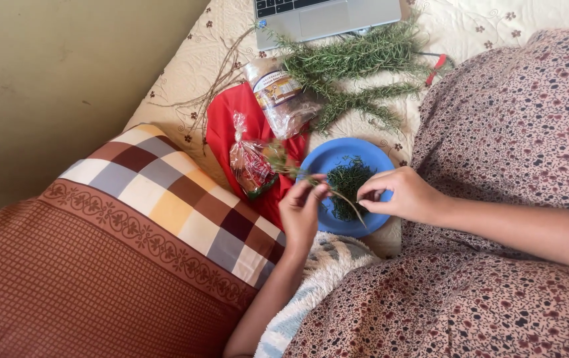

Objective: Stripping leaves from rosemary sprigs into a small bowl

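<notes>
My left hand (302, 209) pinches the leafy end of a thin rosemary sprig (337, 193) over a blue plate (327, 158). My right hand (400, 195) pinches the bare lower part of the same sprig, fingertips over the plate's right side. A small heap of stripped green leaves (349, 182) lies in the plate. A pile of fresh rosemary branches (357, 66) lies beyond the plate, near a laptop.
A red cloth (231, 122) carries two clear plastic packets (283, 96) of dried goods. Bare brown twigs (215, 86) lie left of it. A checked and brown cushion (125, 245) fills the lower left. A laptop (324, 16) sits at the top. A floral dress (497, 199) covers my lap on the right.
</notes>
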